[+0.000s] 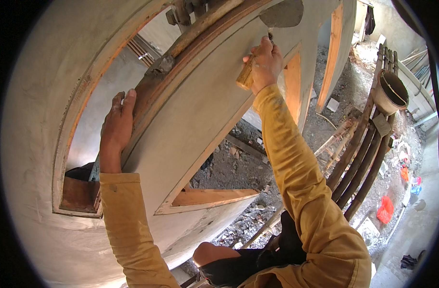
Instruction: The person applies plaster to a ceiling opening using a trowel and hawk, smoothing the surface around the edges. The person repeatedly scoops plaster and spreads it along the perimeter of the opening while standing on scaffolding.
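My right hand point(266, 65) is closed round the wooden handle of a trowel point(248, 74). The trowel's grey, rounded blade lies at or close against the grey plastered wall point(195, 113), near the upper middle. Further left, my left hand point(118, 127) is wrapped over the edge of a brown wooden window frame point(166, 79), its fingertips partly hidden on the opening side. Between the hands runs the smooth plastered strip, with a triangular-looking, wood-edged opening point(214, 197) below it.
A rough wooden pole point(200, 29) lies along the frame. At the right, several long poles point(361, 168) form a raised platform carrying a bucket point(391, 91). Rubble point(229, 168) covers the ground below, with a red plastic bag point(385, 210) near the right wall.
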Demonstrator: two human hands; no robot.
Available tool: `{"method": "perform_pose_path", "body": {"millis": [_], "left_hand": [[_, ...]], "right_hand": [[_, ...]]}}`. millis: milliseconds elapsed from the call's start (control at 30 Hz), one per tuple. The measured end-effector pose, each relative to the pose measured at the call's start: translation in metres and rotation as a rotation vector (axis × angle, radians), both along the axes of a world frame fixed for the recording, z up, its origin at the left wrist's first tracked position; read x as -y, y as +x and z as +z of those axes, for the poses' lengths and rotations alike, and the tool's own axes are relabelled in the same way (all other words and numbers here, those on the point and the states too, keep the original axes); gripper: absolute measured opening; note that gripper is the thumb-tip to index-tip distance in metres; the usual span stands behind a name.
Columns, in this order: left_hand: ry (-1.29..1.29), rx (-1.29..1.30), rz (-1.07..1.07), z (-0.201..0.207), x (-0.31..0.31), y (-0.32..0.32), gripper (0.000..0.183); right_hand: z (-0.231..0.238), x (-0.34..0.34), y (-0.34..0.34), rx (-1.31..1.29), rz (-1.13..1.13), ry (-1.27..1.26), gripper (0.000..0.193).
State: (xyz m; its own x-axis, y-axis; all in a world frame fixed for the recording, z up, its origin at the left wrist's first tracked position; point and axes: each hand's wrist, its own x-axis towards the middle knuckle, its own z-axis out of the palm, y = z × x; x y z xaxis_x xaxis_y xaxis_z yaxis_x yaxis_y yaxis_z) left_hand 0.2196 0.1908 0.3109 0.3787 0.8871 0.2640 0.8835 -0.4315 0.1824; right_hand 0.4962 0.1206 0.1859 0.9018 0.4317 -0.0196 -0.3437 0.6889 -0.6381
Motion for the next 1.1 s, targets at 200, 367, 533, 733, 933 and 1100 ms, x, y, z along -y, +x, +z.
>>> {"method": "perform_pose_path", "body": {"millis": [200,367,533,733,933,1100], "left_hand": [[-0.038,-0.007,0.035,0.0,0.004,0.005,0.082],[-0.009,-0.002,0.009,-0.001,-0.002,0.001,0.081],[-0.006,-0.003,0.001,0.003,0.004,0.004,0.08],[-0.014,0.005,0.007,-0.002,0.002,0.004,0.081],[-0.019,0.003,-0.001,0.001,0.001,0.003,0.083],[-0.022,0.017,-0.012,0.002,0.003,0.005,0.083]], "right_hand": [[0.001,0.0,0.003,0.001,0.002,-0.02,0.025],[0.003,-0.001,0.0,-0.022,-0.001,-0.033,0.025],[0.003,0.0,-0.001,0.001,0.004,0.001,0.027],[-0.004,-0.007,-0.002,0.033,-0.034,-0.01,0.027],[-0.005,-0.01,-0.007,0.037,-0.041,-0.03,0.027],[-0.002,-0.004,-0.014,0.058,-0.037,-0.025,0.027]]}}
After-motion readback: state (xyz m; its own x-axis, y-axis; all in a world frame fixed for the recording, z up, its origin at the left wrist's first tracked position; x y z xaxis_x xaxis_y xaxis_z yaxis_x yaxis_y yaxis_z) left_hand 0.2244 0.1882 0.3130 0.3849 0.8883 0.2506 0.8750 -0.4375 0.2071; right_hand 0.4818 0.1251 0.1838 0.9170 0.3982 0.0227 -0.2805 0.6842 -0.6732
